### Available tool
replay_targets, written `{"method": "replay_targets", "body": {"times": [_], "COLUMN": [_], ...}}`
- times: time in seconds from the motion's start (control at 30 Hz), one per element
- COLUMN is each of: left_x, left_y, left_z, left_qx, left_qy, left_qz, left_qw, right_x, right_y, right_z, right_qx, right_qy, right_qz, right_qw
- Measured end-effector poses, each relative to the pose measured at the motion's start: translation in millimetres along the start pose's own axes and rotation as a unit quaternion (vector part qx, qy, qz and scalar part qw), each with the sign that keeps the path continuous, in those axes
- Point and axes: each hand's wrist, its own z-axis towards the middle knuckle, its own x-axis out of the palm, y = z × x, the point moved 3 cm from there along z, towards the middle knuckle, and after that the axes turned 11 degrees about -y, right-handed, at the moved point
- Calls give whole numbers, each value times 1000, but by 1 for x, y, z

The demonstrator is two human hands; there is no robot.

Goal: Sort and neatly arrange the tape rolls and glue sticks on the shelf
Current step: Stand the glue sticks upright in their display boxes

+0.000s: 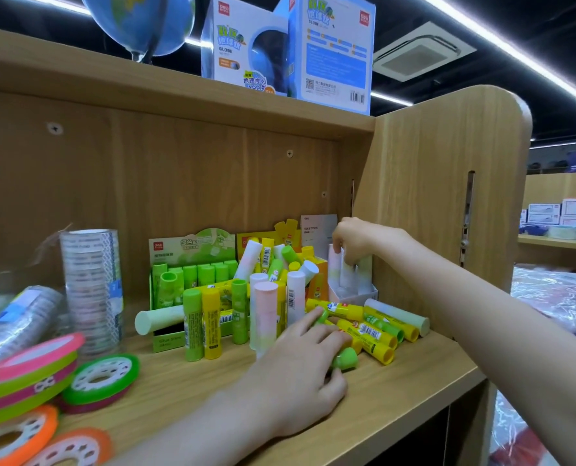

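Several green, yellow and pastel glue sticks crowd the wooden shelf [397, 375], some upright, some lying flat. My left hand [300, 371] grips a green glue stick [345, 358] among the lying yellow ones [370, 331]. My right hand [354, 238] pinches the top of a pale pastel glue stick [335, 265] standing in a white display box [355, 294] at the back right. A green display box [196, 267] holds upright green sticks. Clear tape stacks [91, 284] and coloured tape rolls [101, 380] sit at the left.
The shelf's side panel [441, 196] stands right behind the white box. An orange-yellow display box [318, 280] with jumbled sticks sits between the green and white boxes. Globe boxes [290, 48] rest on the top board. Other shelves with goods lie at the right.
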Motion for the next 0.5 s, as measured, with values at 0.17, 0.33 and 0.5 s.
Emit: {"method": "replay_targets", "body": {"times": [0.17, 0.33, 0.5], "left_x": [0, 2, 1], "left_y": [1, 1, 0], "left_z": [1, 0, 1], "left_qx": [6, 10, -2], "left_qy": [-1, -2, 3], "left_qz": [0, 1, -2], "left_qw": [1000, 1000, 1000], "right_x": [4, 13, 9], "right_y": [4, 2, -3], "right_z": [2, -5, -4], "right_qx": [10, 17, 13], "right_qy": [-40, -72, -123], "right_qz": [21, 18, 3], "right_qw": [999, 997, 992]}}
